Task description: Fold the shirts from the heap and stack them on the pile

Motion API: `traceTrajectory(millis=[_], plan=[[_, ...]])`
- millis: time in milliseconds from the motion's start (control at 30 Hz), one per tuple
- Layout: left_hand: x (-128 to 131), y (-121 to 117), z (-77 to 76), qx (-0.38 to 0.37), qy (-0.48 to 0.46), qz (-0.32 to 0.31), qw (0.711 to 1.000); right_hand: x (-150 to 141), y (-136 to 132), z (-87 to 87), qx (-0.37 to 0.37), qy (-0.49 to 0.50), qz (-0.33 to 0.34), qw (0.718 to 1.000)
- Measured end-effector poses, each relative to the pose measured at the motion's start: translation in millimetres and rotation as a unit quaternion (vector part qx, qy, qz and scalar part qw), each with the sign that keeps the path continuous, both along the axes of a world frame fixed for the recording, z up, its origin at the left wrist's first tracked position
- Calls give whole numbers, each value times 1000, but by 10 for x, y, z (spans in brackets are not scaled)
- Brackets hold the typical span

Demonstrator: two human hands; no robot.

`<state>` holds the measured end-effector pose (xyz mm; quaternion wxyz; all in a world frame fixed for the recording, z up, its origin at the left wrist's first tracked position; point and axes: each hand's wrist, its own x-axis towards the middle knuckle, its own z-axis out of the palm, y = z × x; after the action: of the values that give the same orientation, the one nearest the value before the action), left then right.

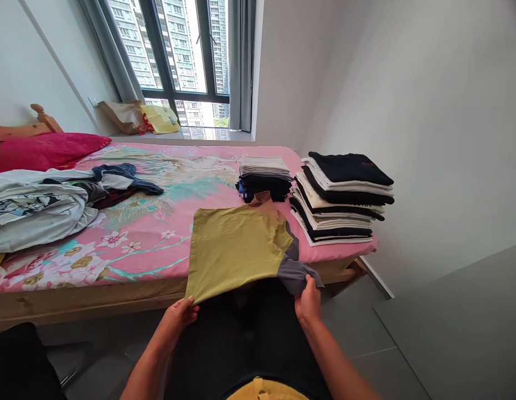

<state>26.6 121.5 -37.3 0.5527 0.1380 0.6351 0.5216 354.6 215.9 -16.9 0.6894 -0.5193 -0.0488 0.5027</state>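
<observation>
An olive-yellow T-shirt [235, 244] with grey sleeves and a brown patch near the collar lies spread sideways over the bed's front edge. My left hand [178, 316] pinches the near corner of its hem. Around the grey sleeve at the other end, my right hand [308, 300] is closed, thumb on top. The shirt's near side hangs a little past the mattress, between both hands. Just behind its collar end stands a short stack of folded clothes [266, 172], white and grey above black.
A taller stack of folded black and white clothes [343, 194] stands at the bed's right corner. Loose clothes [45, 205] are heaped on the left of the flowered pink bedsheet [149, 244], before a red pillow [49, 150]. Bags [160, 118] rest on the windowsill.
</observation>
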Motion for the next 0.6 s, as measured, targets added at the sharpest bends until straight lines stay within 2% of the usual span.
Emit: traceTrajectory(millis=[133, 233, 300, 367, 467, 533, 600], plan=[[76, -41, 69, -6, 29, 4, 1000, 36, 91, 204, 18, -12, -9, 1000], [94, -81, 89, -11, 27, 1, 1000, 102, 69, 216, 36, -14, 8, 999], [84, -105, 85, -20, 24, -3, 999, 203, -11, 119, 26, -42, 39, 998], [64, -122, 68, -29, 33, 9, 999, 361, -135, -45, -9, -103, 126, 987], [35, -132, 29, -43, 54, 35, 997, 682, -314, -301, -111, -199, 302, 926], [24, -125, 3, -52, 64, 37, 996, 898, -349, -391, -138, -257, 326, 899], [22, -110, -13, -58, 74, 31, 995, 1055, -274, -376, -101, -318, 283, 899]])
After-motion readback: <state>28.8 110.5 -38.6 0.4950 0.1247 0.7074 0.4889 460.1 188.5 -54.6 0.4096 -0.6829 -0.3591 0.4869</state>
